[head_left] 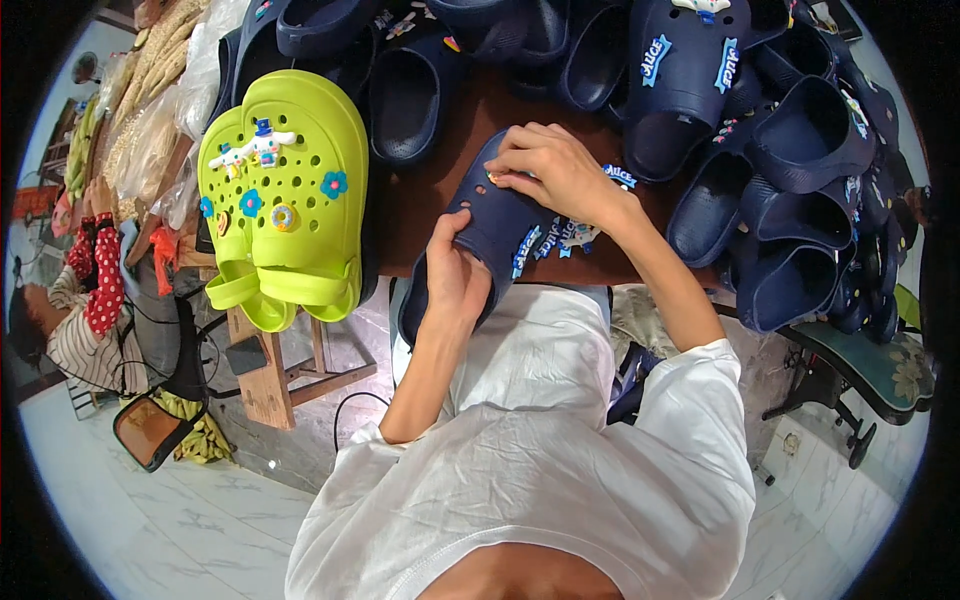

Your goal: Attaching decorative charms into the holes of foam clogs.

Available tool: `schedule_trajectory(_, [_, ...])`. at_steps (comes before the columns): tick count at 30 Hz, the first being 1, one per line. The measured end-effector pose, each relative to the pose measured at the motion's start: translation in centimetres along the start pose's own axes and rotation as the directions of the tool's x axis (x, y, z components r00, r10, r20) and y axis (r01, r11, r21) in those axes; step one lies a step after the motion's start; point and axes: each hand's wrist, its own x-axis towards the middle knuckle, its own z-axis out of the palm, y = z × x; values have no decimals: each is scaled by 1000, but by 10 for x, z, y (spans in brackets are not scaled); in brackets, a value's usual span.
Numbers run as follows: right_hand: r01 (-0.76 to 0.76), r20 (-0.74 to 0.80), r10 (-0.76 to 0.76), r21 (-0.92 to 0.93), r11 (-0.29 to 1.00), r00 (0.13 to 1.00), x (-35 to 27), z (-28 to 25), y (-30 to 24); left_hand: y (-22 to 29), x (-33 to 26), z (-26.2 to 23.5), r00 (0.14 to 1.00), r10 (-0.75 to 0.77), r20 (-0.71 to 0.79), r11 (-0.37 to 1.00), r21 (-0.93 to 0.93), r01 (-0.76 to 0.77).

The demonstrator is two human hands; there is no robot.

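Note:
My left hand point(458, 275) is closed round the heel end of a navy foam clog point(490, 215), its thumb on top, and holds it tilted over the table's front edge. Above the holes of that clog, my right hand point(555, 175) is closed in a pinch. A small charm with an orange tint point(492, 177) shows at its fingertips, mostly hidden by them. One blue lettered charm point(525, 250) lies along the clog's side. Under my right wrist is a small pile of charms point(575, 236), blue and white, and another blue charm point(619, 177) is just beyond the wrist.
A lime-green pair of clogs point(305, 180) with charms stands at the left. Many navy clogs point(805, 150) crowd the back and right of the brown table point(430, 225). A wooden stool point(265, 385) is below left. Another person's red dotted sleeve point(105, 275) shows at far left.

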Motion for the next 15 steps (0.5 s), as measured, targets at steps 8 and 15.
schedule_trajectory(8, [11,-9,-11,65,998,1000,5,-11,1,4,-2,7,1000,27,12,1000,-11,-27])
schedule_trajectory(15, [-48,-42,49,31,998,998,-1,-27,3,6,-5,11,1000,-24,-7,1000,9,24])
